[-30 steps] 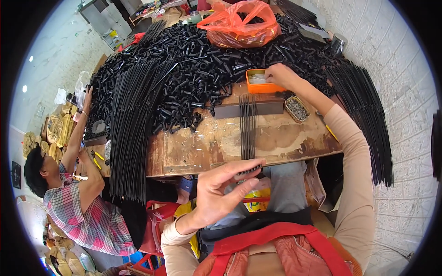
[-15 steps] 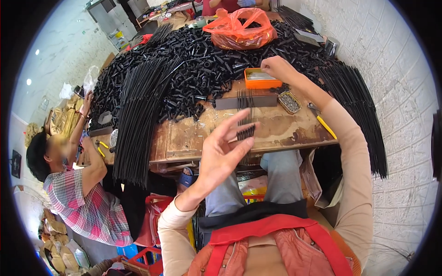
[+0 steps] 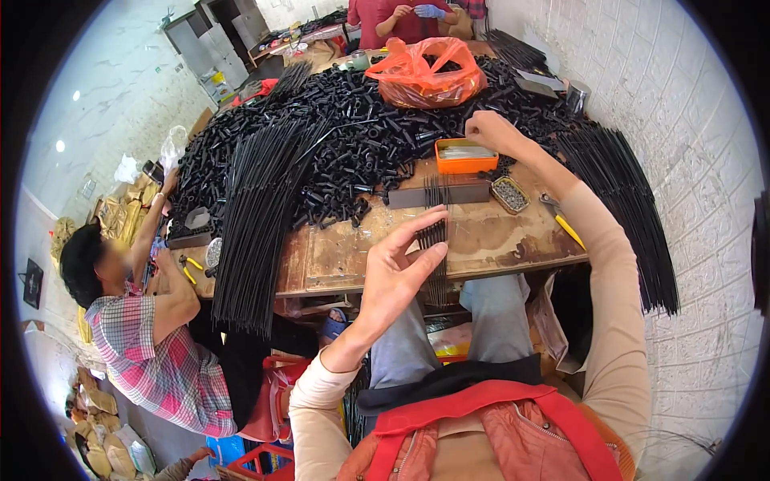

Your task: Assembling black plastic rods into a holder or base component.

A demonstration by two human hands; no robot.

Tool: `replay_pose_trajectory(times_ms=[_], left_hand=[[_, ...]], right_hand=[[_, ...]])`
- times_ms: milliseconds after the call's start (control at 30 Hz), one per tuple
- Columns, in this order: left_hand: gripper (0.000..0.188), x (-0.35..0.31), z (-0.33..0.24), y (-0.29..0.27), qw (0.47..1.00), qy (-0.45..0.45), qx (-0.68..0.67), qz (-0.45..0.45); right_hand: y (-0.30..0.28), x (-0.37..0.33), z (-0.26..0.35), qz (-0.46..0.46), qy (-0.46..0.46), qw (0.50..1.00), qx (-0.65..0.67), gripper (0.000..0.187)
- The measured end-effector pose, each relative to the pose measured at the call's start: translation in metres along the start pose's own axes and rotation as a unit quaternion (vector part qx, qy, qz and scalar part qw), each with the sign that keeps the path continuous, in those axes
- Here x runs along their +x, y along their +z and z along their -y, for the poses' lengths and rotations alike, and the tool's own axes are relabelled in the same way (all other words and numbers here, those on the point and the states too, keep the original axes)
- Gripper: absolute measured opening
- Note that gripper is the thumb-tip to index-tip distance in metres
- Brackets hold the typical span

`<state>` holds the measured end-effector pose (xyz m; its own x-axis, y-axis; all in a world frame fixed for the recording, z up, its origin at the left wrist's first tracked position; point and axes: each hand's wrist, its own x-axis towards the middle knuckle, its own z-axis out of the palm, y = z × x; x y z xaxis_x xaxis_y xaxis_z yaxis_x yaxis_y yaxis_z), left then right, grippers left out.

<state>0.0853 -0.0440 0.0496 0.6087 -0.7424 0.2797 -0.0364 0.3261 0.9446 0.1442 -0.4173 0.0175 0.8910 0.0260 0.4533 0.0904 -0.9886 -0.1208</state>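
Observation:
My left hand (image 3: 393,276) is open beside a small row of thin black rods (image 3: 434,232). Its thumb and fingers are apart, with the tips over the rods; whether they touch cannot be told. The rods lie across a dark grey bar (image 3: 401,198) and stick out past the table's near edge. My right hand (image 3: 491,132) is closed, fingertips pressed together, just above the right end of an orange box (image 3: 465,166) with pale thin pieces inside. Anything in that pinch is hidden or too small to make out.
Black tubular parts (image 3: 353,152) are heaped behind, with a red plastic bag (image 3: 429,84) on top. Long rod bundles lie left (image 3: 261,232) and right (image 3: 622,208). A tray of small metal pieces (image 3: 510,195) and yellow-handled pliers (image 3: 565,224) sit at right. A co-worker (image 3: 160,329) sits at left.
The view has tilted, so the table sits lower. My left hand's fingertips have come closer round the rods. My right hand has moved slightly up and away from the orange box's opening.

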Motion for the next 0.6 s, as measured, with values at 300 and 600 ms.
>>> replay_pose_trajectory(times_ms=[300,600], left_hand=[[0.029,0.007,-0.003,-0.013,0.999,-0.038,-0.014,-0.008],[0.023,0.007,-0.003,-0.013,0.997,-0.052,-0.04,-0.031]], right_hand=[[-0.114,-0.096,0.193,-0.111,-0.124,0.981,0.103,0.034],[-0.108,-0.119,0.227,-0.075,-0.108,0.991,-0.002,0.059]])
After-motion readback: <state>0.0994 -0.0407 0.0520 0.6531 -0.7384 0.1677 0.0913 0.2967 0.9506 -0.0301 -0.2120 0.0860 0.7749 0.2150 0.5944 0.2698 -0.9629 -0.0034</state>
